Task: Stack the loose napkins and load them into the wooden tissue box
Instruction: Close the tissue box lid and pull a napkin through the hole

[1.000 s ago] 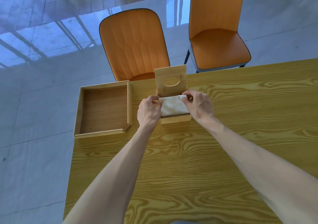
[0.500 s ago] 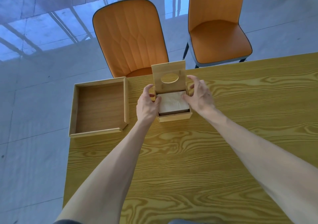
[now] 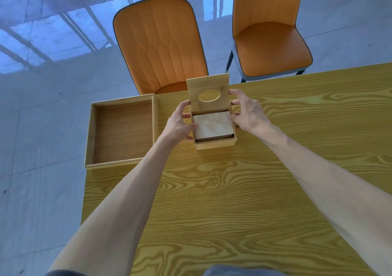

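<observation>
Left hand (image 3: 180,125) and right hand (image 3: 247,114), fingers spread, touch my wooden tissue box (image 3: 214,144); its oval-holed lid (image 3: 209,94) stands at 12 o'clock behind stacked napkins (image 3: 212,126).

Left hand (image 3: 180,125) and right hand (image 3: 247,111) apart, fingers spread, seemingly grip-free.

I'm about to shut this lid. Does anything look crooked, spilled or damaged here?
Nothing stands out. The napkin stack lies flat and square inside the wooden tissue box, its lid stands upright, and the wooden tray beside it sits straight on the table.
</observation>
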Tool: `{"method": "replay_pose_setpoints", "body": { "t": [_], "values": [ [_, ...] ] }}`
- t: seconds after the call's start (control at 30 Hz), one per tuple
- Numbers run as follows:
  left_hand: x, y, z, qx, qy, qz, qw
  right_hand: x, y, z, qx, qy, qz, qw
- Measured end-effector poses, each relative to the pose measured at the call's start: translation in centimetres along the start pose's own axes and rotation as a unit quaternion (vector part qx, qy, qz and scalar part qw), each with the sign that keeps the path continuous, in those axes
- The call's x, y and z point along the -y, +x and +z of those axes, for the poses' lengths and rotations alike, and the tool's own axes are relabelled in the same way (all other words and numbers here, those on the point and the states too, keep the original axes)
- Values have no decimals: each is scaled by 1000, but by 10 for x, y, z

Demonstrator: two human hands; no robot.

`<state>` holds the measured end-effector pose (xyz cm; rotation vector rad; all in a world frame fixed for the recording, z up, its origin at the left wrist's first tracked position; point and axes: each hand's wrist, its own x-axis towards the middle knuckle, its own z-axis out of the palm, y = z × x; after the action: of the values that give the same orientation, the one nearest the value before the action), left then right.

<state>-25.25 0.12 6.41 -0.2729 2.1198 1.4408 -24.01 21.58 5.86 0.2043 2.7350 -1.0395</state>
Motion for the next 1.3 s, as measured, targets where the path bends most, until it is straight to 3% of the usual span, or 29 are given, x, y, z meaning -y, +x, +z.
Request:
{"method": "replay_pose_setpoints", "body": {
  "t": [0.4,0.6,0.77,1.3],
  "values": [
    [10,-11,5,-52,-56,27,997,-10,-18,5,-55,54,-68,995],
    [3,-19,-2,-55,-137,-57,987,-1,-22,-7,-16,225,78,971],
    [-5,-28,-4,-14,-111,-86,990,10,-26,-15,45,297,159,940],
    [19,-44,10,-34,-126,-62,990,1,-46,-4,33,295,164,941]
  ]
}}
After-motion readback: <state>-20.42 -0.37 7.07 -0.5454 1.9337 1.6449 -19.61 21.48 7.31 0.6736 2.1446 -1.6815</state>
